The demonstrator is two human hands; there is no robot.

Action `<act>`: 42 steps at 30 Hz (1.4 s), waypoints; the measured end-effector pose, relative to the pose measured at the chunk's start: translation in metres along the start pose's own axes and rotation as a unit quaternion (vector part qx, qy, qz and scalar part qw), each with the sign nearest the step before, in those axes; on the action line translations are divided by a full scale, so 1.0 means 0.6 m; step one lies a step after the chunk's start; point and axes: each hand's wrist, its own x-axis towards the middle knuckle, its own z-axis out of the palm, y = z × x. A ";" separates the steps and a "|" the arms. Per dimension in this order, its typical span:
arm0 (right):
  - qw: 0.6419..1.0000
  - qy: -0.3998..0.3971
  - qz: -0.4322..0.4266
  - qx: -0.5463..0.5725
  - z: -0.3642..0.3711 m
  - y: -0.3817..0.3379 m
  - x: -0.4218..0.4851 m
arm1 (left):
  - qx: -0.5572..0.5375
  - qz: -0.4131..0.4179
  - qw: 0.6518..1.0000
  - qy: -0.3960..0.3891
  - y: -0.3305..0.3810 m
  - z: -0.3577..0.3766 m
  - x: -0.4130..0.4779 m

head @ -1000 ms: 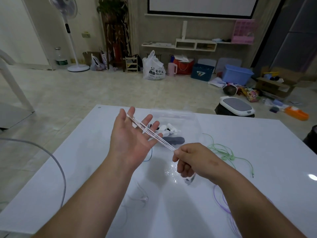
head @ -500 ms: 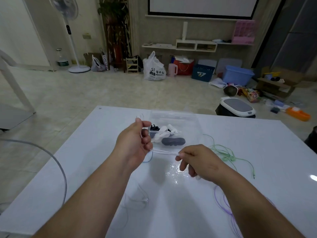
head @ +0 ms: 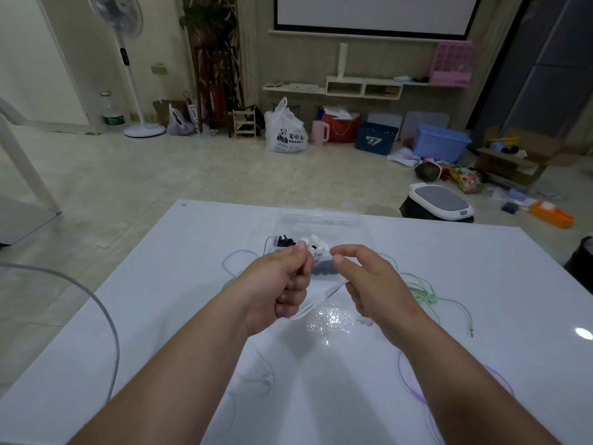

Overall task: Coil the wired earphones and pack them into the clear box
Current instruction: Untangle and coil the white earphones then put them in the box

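My left hand (head: 276, 284) is closed in a fist around a bundle of white earphone cable (head: 316, 301), thumb on top. A loose loop of that cable hangs between both hands. My right hand (head: 369, 281) pinches the cable with thumb and forefinger, the other fingers curled under. Just beyond the hands stands the clear box (head: 321, 226), lid open toward the far edge, with dark and white earphone parts inside. Both hands hover a little above the white table (head: 160, 316).
Green earphones (head: 426, 293) lie tangled right of my right hand. Purple cable (head: 414, 390) loops under my right forearm, blue cable (head: 231, 261) lies left of the box, and thin white cable (head: 260, 380) lies between my forearms. A grey cord (head: 106, 319) arcs past the table's left edge.
My left hand closed from an open palm into a fist round the wound cable. Both hands came together in front of the box, and the taut strands went slack.
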 end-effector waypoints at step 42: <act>0.919 -0.007 0.074 0.386 -0.005 0.001 0.014 | -0.079 0.155 0.974 0.142 0.008 0.022 0.005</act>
